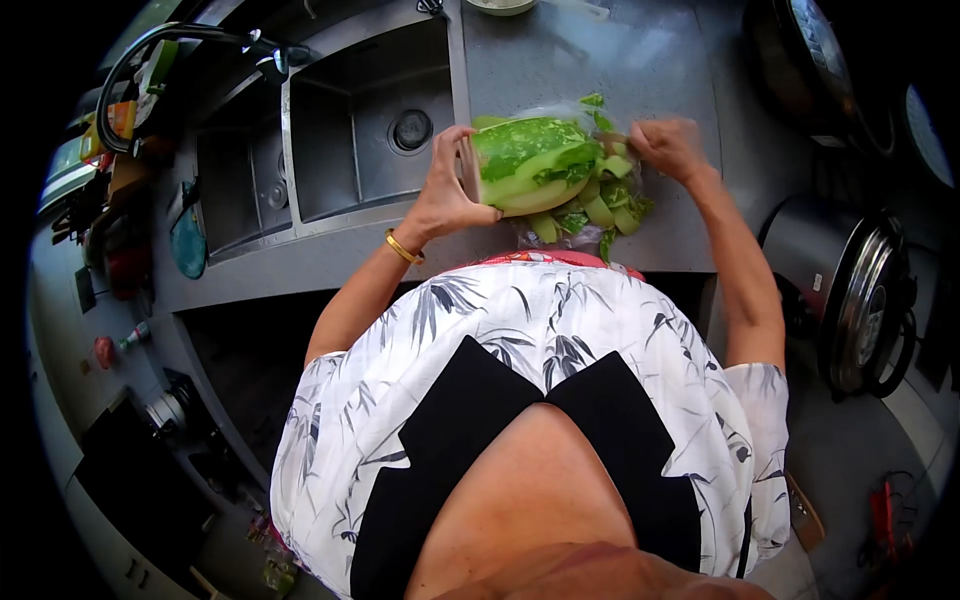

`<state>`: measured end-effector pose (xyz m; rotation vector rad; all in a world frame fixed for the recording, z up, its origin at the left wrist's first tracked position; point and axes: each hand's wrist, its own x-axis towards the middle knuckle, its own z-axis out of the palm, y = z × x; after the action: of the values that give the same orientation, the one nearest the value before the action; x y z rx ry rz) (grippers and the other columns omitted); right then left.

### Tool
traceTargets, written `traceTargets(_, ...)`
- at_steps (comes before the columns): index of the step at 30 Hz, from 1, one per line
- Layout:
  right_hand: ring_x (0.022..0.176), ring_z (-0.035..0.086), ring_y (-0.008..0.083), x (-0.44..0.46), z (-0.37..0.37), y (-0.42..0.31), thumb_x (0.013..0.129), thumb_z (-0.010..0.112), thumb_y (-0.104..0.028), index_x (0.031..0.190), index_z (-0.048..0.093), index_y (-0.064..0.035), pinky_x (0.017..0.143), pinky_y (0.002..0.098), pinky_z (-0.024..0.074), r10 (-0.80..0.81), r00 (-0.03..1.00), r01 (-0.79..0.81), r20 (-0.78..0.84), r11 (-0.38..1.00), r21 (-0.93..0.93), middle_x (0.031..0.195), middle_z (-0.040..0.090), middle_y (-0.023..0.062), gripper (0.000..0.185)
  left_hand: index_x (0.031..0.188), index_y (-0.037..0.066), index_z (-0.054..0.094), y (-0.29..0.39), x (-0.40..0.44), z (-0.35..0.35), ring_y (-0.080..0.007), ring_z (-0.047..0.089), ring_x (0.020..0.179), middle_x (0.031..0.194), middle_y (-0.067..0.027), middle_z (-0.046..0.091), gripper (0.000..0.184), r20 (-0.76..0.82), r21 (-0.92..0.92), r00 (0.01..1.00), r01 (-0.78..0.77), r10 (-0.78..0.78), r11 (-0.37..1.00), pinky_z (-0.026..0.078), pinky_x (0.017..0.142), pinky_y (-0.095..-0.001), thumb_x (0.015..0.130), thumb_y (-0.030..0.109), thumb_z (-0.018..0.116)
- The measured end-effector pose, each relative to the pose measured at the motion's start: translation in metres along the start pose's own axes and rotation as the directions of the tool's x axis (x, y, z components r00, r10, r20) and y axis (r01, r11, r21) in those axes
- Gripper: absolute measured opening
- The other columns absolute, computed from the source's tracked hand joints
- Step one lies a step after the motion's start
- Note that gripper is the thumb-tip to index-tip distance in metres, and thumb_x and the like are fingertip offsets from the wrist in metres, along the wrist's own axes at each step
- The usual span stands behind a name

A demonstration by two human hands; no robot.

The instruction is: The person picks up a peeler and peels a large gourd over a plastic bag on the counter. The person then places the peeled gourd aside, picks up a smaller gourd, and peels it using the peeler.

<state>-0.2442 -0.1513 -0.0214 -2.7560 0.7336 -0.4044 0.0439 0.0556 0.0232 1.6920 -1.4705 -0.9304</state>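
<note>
A piece of green mottled melon [535,160], like winter melon, lies on its side on the steel counter, with a pale cut face at its left end. Part of its rind is pared down to lighter green. My left hand [447,190] is spread around the cut end, thumb below and fingers above, gripping it. At the melon's right end my right hand [668,148] is closed in a fist around a tool that is blurred and mostly hidden; I cannot tell its kind. Green rind peelings [600,207] are heaped under and beside the melon on clear plastic.
A double steel sink [345,215] with a black faucet [125,85] is on the left. Part of a bowl [500,5] shows at the counter's far edge. Round-lidded cookers [855,300] stand at the right. A teal object [187,245] hangs by the sink's left corner.
</note>
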Motion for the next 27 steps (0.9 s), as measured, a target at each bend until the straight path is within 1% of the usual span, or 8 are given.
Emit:
traceTargets(1, 0.044, 0.054, 0.0265, -0.007, -0.002, 0.008, 0.086, 0.054, -0.027, 0.054, 0.058, -0.0127, 0.043, 0.0353, 0.0431, 0.012, 0.999, -0.004, 0.052, 0.988, -0.152, 0.053, 0.057, 0.0057, 0.036, 0.128, 0.006, 0.029, -0.001, -0.003, -0.003, -0.029, 0.04, 0.116, 0.121, -0.0149, 0.037, 0.097, 0.013, -0.115, 0.998, 0.07, -0.069, 0.991, 0.044, 0.094, -0.0389, 0.048, 0.019, 0.08)
traceTargets(3, 0.042, 0.053, 0.0261, -0.012, 0.001, 0.012, 0.086, 0.054, -0.026, 0.052, 0.057, -0.0131, 0.042, 0.0351, 0.0422, 0.046, 0.99, -0.057, -0.13, 0.996, -0.076, 0.051, 0.056, 0.0055, 0.036, 0.129, 0.007, 0.028, -0.003, -0.007, -0.002, -0.0269, 0.042, 0.116, 0.122, -0.014, 0.038, 0.096, 0.066, -0.344, 0.978, 0.207, -0.196, 0.916, 0.051, 0.086, -0.0381, 0.05, 0.018, 0.081)
traceTargets(6, 0.041, 0.052, 0.0257, -0.003, -0.013, 0.001, 0.086, 0.055, -0.026, 0.051, 0.054, -0.013, 0.041, 0.035, 0.0409, 0.058, 0.976, -0.068, -0.211, 0.997, -0.039, 0.05, 0.054, 0.0054, 0.037, 0.13, 0.007, 0.026, -0.023, -0.003, -0.005, -0.0242, 0.044, 0.115, 0.124, -0.0123, 0.037, 0.095, 0.062, -0.349, 0.986, 0.168, -0.156, 0.922, 0.058, 0.075, -0.0345, 0.053, 0.016, 0.08)
traceTargets(13, 0.04, 0.051, 0.0246, 0.033, -0.046, -0.068, 0.086, 0.055, -0.026, 0.049, 0.052, -0.0121, 0.042, 0.035, 0.0406, -0.08, 0.978, 0.072, -0.194, 0.996, -0.052, 0.049, 0.054, 0.0051, 0.039, 0.133, 0.006, 0.025, -0.018, -0.002, -0.006, -0.0314, 0.031, 0.128, 0.128, -0.0158, 0.035, 0.1, 0.003, -0.113, 1.0, 0.011, -0.011, 0.993, 0.031, 0.105, -0.0447, 0.051, 0.023, 0.081)
traceTargets(19, 0.043, 0.053, 0.0227, 0.056, -0.043, -0.107, 0.085, 0.055, -0.023, 0.052, 0.052, -0.0125, 0.047, 0.0362, 0.0412, -0.188, 0.978, 0.181, -0.088, 0.981, -0.075, 0.05, 0.055, 0.0052, 0.035, 0.13, 0.006, 0.028, -0.006, 0.007, 0.008, -0.0299, 0.037, 0.119, 0.126, -0.0154, 0.036, 0.095, 0.019, -0.152, 0.993, -0.11, 0.115, 0.982, 0.031, 0.103, -0.0391, 0.051, 0.019, 0.079)
traceTargets(22, 0.043, 0.054, 0.0224, 0.055, -0.043, -0.108, 0.085, 0.054, -0.022, 0.054, 0.054, -0.0121, 0.049, 0.0361, 0.0427, -0.127, 0.991, 0.131, 0.033, 0.981, -0.143, 0.05, 0.055, 0.0051, 0.033, 0.127, 0.006, 0.03, -0.004, 0.011, 0.01, -0.0291, 0.04, 0.114, 0.122, -0.0151, 0.038, 0.091, -0.012, -0.12, 0.984, -0.179, 0.179, 0.976, 0.032, 0.101, -0.0373, 0.05, 0.017, 0.077)
traceTargets(25, 0.04, 0.053, 0.0192, 0.047, -0.039, -0.086, 0.087, 0.05, -0.025, 0.051, 0.053, -0.014, 0.046, 0.0344, 0.0443, -0.171, 0.985, 0.162, -0.009, 0.952, -0.258, 0.052, 0.057, 0.0052, 0.038, 0.131, 0.01, 0.025, -0.013, 0.012, 0.006, -0.0208, 0.046, 0.112, 0.12, -0.0097, 0.044, 0.091, 0.003, -0.045, 0.967, -0.255, 0.256, 0.966, 0.037, 0.098, -0.0329, 0.053, 0.007, 0.074)
traceTargets(27, 0.041, 0.053, 0.0192, 0.037, -0.044, -0.05, 0.088, 0.051, -0.026, 0.053, 0.053, -0.0138, 0.044, 0.0329, 0.0437, -0.054, 0.998, 0.063, 0.039, 0.956, -0.286, 0.051, 0.056, 0.0051, 0.037, 0.128, 0.007, 0.028, -0.023, 0.011, 0.007, -0.0242, 0.042, 0.112, 0.119, -0.0117, 0.039, 0.091, -0.004, -0.108, 0.981, -0.193, 0.194, 0.975, 0.035, 0.099, -0.0334, 0.051, 0.012, 0.075)
